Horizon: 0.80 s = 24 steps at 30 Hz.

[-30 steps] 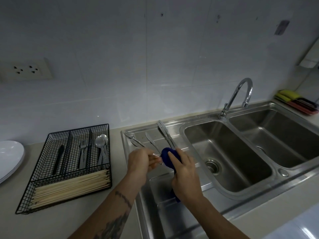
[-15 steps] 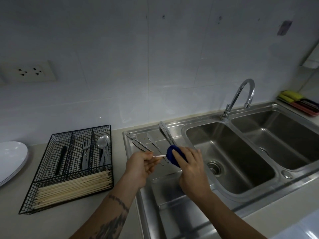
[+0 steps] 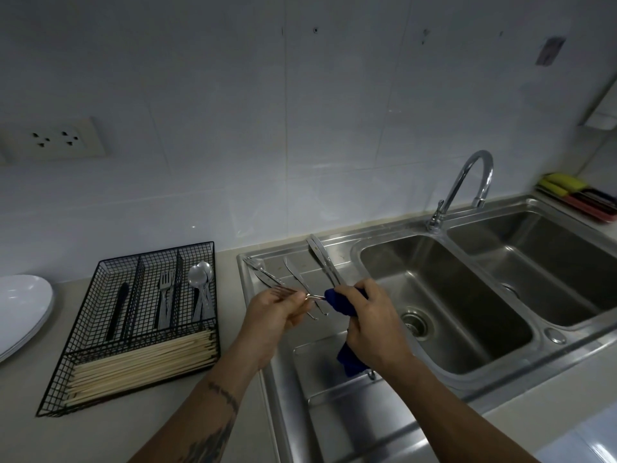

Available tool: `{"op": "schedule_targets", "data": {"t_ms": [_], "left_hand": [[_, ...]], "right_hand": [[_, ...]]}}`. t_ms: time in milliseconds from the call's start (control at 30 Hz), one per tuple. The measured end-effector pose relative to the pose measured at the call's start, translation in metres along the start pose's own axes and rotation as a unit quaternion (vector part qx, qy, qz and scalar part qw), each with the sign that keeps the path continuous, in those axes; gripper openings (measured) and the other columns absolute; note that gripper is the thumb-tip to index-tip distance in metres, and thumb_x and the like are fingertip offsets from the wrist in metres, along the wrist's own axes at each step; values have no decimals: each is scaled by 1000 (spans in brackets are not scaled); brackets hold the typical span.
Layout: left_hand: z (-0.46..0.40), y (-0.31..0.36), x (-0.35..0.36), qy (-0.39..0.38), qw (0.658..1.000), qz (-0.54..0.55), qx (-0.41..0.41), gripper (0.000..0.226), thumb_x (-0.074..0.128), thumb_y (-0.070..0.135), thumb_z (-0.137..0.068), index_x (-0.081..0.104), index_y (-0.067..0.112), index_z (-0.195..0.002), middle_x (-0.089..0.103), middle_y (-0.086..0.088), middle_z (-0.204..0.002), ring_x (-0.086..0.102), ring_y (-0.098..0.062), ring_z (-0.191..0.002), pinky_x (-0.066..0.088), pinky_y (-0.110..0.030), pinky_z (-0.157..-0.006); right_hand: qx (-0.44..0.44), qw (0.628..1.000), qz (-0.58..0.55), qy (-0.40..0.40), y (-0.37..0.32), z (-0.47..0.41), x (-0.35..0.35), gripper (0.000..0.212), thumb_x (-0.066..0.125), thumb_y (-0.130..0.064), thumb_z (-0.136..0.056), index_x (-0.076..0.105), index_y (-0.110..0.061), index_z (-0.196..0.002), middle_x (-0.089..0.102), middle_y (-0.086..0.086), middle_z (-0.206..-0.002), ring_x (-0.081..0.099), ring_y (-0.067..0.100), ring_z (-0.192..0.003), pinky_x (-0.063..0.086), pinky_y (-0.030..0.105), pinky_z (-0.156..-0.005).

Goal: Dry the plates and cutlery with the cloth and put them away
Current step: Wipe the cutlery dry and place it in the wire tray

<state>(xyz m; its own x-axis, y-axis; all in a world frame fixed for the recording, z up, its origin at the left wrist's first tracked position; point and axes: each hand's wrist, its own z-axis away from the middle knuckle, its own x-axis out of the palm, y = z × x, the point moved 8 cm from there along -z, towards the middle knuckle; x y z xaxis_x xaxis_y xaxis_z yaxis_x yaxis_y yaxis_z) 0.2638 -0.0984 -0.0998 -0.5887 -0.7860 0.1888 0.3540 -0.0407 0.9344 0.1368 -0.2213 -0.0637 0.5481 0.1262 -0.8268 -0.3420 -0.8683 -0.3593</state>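
Legible text, labels, brands, numbers, signs: none. The tiled wall [image 3: 233,128] carries no lettering; the small patch [image 3: 549,51] at far right on it is too blurred to read. The wall socket [image 3: 56,140] at far left shows only pin holes, no marking that can be made out. The cutlery in the wire tray [image 3: 100,329] at near left shows no readable stamp, nor does the tap [image 3: 467,182] at far right.
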Motion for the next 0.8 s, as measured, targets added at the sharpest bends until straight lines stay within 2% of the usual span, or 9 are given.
{"op": "schedule_targets", "data": {"t_ms": [100, 167, 233, 300, 400, 567, 633, 733, 800], "left_hand": [[-2, 0, -5, 57, 998, 16, 3, 6, 65, 7, -91, 69, 4, -94, 76, -13, -89, 73, -27, -89, 56, -34, -78], [-1, -2, -2, 76, 996, 49, -11, 8, 66, 7, -90, 68, 1, -95, 76, -15, -89, 73, -25, -82, 56, -35, -78], [-3, -4, -3, 95, 992, 77, -30, 9, 66, 7, -89, 67, 0, -95, 75, -16, -87, 71, -24, -78, 56, -34, -75], [-6, -6, -10, 110, 988, 96, -46, 8, 65, 7, -90, 65, -1, -94, 74, -17, -82, 71, -24, -76, 56, -32, -72], [-7, -11, -22, 117, 984, 116, -60, 5, 63, 6, -91, 64, 2, -94, 74, -19, -83, 72, -24, -75, 55, -31, -69], [-4, -16, -28, 117, 979, 149, -70, 8, 63, 6, -90, 65, 3, -97, 70, -14, -77, 68, -23, -74, 53, -32, -67], [-4, -20, -34, 123, 975, 171, -74, 11, 63, 8, -91, 64, 2, -100, 70, -15, -82, 68, -23, -77, 53, -31, -68], [-2, -26, -51, 169, 959, 215, -70, 14, 60, 13, -95, 63, 1, -101, 70, -17, -90, 68, -21, -79, 56, -31, -74], [2, -28, -70, 229, 945, 228, -46, 12, 58, 15, -97, 62, 4, -96, 70, -16, -93, 69, -23, -81, 57, -36, -81]], "right_hand": [[-12, 999, 31, 25, -15, -1, -3, 56, 70, -1, -64, 62, -17, -118, 58, 6, -109, 54, 26, -94, 51, 39, -77], [-56, 997, 50, 17, -35, 0, 6, 59, 70, -6, -67, 59, -15, -125, 58, 8, -120, 53, 27, -108, 48, 41, -89], [-87, 994, 70, -4, -43, 6, 20, 69, 73, -8, -67, 53, -13, -133, 54, 10, -132, 48, 30, -122, 42, 43, -103], [-83, 992, 91, -29, -30, 9, 27, 83, 78, -8, -59, 50, -11, -136, 51, 12, -137, 44, 33, -128, 37, 44, -107], [-52, 992, 98, -56, -17, 12, 27, 87, 84, -10, -56, 50, -12, -136, 50, 10, -138, 43, 32, -130, 36, 43, -107], [-126, 988, 69, -51, -52, 12, 32, 81, 79, -8, -60, 51, -12, -135, 52, 10, -137, 48, 31, -124, 37, 46, -106], [-123, 988, 67, -71, -46, 7, 37, 85, 80, -9, -57, 49, -14, -136, 51, 9, -136, 48, 28, -119, 43, 45, -102], [-89, 991, 35, -95, -38, 4, 46, 88, 81, -2, -53, 50, -15, -134, 52, 7, -132, 52, 28, -112, 51, 45, -90], [-96, 991, 11, -91, -48, 3, 51, 83, 81, -1, -54, 54, -15, -131, 55, 6, -131, 53, 27, -111, 52, 44, -90]]}}
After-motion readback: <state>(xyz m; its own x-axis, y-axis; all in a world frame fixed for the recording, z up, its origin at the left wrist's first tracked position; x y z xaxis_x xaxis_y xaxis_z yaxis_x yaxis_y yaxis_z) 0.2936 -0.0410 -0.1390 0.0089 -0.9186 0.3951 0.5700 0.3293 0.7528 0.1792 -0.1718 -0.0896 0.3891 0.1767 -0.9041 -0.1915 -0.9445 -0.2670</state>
